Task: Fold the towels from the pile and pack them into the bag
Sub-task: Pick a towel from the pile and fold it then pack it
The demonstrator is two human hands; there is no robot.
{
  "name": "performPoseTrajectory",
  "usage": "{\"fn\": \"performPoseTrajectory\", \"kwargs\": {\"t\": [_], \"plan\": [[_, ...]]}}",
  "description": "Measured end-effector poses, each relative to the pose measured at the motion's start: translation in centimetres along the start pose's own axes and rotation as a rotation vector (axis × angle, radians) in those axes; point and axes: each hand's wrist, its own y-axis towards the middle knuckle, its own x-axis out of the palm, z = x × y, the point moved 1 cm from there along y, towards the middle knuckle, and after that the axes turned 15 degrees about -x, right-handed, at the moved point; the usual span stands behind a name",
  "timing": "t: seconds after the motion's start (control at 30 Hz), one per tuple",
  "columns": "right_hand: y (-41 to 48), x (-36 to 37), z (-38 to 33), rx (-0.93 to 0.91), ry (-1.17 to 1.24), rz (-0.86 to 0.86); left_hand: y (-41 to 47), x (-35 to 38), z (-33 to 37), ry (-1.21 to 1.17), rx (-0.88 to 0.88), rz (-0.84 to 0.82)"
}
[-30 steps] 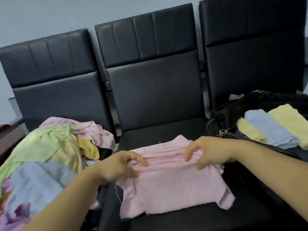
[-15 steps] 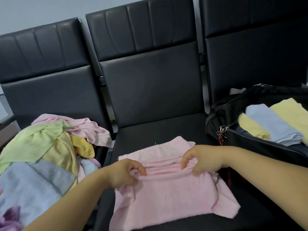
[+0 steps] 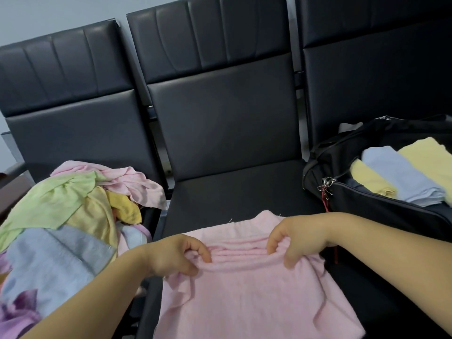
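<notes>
**Pink towel mid-fold on the chair seat.** The left hand [image 3: 176,258] and right hand [image 3: 298,243] each pinched one end of a gathered ridge in the pink towel [image 3: 256,297], fingers curled over the bunched cloth. The towel lay on the seat of the middle chair [image 3: 234,192], and its near part ran out of view below.

Judged risks:
- The ridge held several uneven pleats, so a fold laid from it could land crooked.
- The smooth upholstery gave little grip, so a slipped pinch could let the cloth slide toward the seat's front.

The unfolded pile [image 3: 73,216] sat on the left chair. The open black bag [image 3: 381,211] on the right chair held a folded blue towel [image 3: 401,177] between yellow ones. The three dark padded chairs stood in a row against a pale grey-blue wall [image 3: 49,15].
</notes>
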Motion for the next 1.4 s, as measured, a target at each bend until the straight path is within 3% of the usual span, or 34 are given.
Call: {"fn": "performPoseTrajectory", "kwargs": {"t": [0.2,0.37,0.57,0.73,0.93,1.03,1.13,1.4], "plan": [[-0.5,-0.7,0.1,-0.084,0.156,0.116,-0.6,0.2,-0.1,0.007,0.116,0.047],[0.8,-1.2,1.5,-0.072,0.19,0.325,0.3,0.7,0.6,-0.015,0.148,0.268],[1.8,-0.7,2.9,0.086,-0.032,0.288,1.4,1.4,-0.2,-0.189,0.03,0.201],[1.6,-0.8,3.1,-0.016,-0.111,0.313,1.5,0.9,-0.9,-0.195,0.084,0.186],[1.3,-0.4,2.3,-0.08,-0.016,0.309,1.2,0.4,-1.3,-0.308,0.101,0.246],[1.4,-0.3,1.4,-0.073,0.08,0.416,0.7,0.2,-1.6,-0.47,0.142,0.264],[1.8,-0.1,1.5,-0.034,0.053,0.548,1.2,0.0,-2.4,-0.523,0.11,0.416],[1.6,0.3,2.7,-0.041,-0.003,0.618,1.9,-0.5,-4.1,-0.212,-0.058,0.64]]}}
